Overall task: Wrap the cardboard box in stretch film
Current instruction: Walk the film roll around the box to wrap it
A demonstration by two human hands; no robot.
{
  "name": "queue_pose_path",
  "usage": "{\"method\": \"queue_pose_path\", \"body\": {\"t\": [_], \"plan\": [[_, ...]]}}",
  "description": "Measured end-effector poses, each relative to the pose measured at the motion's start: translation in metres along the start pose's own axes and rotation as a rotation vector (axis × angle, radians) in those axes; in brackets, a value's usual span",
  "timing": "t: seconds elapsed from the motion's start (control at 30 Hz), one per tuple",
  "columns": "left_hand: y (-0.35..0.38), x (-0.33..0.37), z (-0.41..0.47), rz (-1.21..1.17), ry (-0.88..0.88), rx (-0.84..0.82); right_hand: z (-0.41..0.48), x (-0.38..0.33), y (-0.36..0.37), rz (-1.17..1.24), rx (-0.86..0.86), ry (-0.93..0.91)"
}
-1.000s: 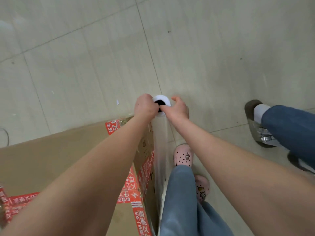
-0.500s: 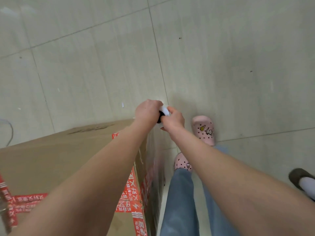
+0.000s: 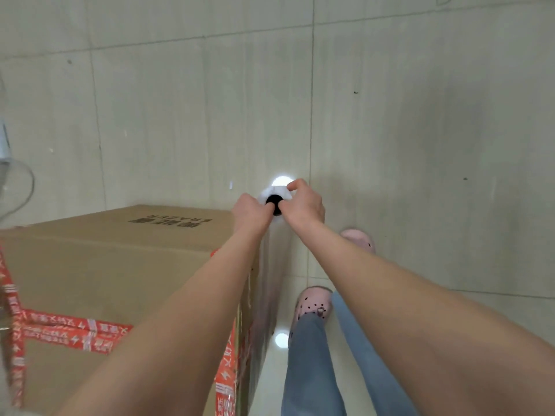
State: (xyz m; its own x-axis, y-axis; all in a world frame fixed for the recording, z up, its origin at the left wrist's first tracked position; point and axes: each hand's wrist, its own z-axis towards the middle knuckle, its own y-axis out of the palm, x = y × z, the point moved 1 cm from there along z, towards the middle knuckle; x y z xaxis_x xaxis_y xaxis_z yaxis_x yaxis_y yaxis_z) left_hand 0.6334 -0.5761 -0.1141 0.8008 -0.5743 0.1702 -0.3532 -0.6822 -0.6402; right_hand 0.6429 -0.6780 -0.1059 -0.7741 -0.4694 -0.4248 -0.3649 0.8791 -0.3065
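Floor (image 3: 420,130) is pale grey tile with dark grout lines, a few specks, and one bright light reflection low down by the box. The cardboard box (image 3: 120,265) is large and brown and fills the lower left. It has black print near the far edge of its top and red printed tape (image 3: 75,333) crossing the top and running down the near right edge.

The stretch film roll (image 3: 274,196) stands upright just off the box's far right corner, with its white end and black core hole facing up. The film (image 3: 267,280) hangs down as a clear sheet against the box's right side.

The left hand (image 3: 250,210) has its fingers curled around the top of the roll from the box side. The right hand (image 3: 303,202) grips the roll from the other side with bent fingers, one finger hooked over the rim. Whether a thumb is inside the core cannot be told.

Both forearms are bare. Pink clogs (image 3: 315,306) and blue jeans (image 3: 309,370) stand right of the box. A thin cable (image 3: 28,187) loops at the left edge.
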Motion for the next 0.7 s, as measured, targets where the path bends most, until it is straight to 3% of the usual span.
{"method": "queue_pose_path", "body": {"t": [0.13,0.2,0.37,0.5,0.7], "plan": [[-0.007,0.012,-0.005,0.452,0.379,0.075,-0.003,-0.001,0.001,-0.026,-0.022,0.000],[-0.005,0.020,-0.005,0.565,0.513,0.090,-0.003,-0.002,0.002,-0.046,-0.018,-0.006],[-0.011,0.030,0.003,0.664,0.517,0.047,0.001,-0.010,0.002,-0.125,-0.041,-0.007],[-0.022,0.028,0.017,0.459,0.383,0.058,0.014,-0.029,0.001,-0.242,-0.029,-0.051],[-0.035,0.012,0.038,-0.258,-0.087,0.062,0.028,-0.058,0.010,-0.192,0.002,-0.043]]}}
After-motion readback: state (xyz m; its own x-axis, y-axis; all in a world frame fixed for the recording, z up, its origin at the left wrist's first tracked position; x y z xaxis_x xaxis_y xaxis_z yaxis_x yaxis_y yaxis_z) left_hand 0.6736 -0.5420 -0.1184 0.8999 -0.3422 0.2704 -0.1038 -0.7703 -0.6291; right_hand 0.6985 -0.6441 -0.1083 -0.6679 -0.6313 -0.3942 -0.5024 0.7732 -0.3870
